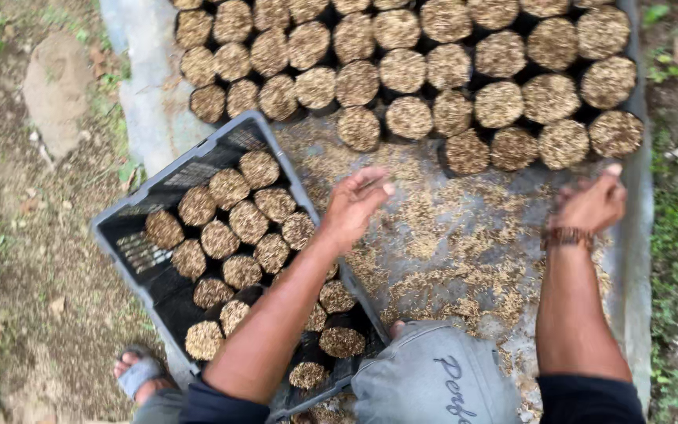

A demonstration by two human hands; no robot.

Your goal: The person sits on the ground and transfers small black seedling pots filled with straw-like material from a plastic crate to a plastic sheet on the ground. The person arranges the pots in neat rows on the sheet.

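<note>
The filled seedling bags point(402, 71) stand upright in tight rows at the far end of a grey plastic sheet point(464, 228), open tops facing up, the rows running left to right. The left hand point(352, 206) hovers just before them, fingers loosely curled, holding nothing. The right hand point(592, 202) is blurred; I cannot tell its grasp. Husks point(433, 243) lie scattered on the sheet. At left, a grey crate point(198, 161) with more bags sits tilted on bare ground outdoors.
</note>
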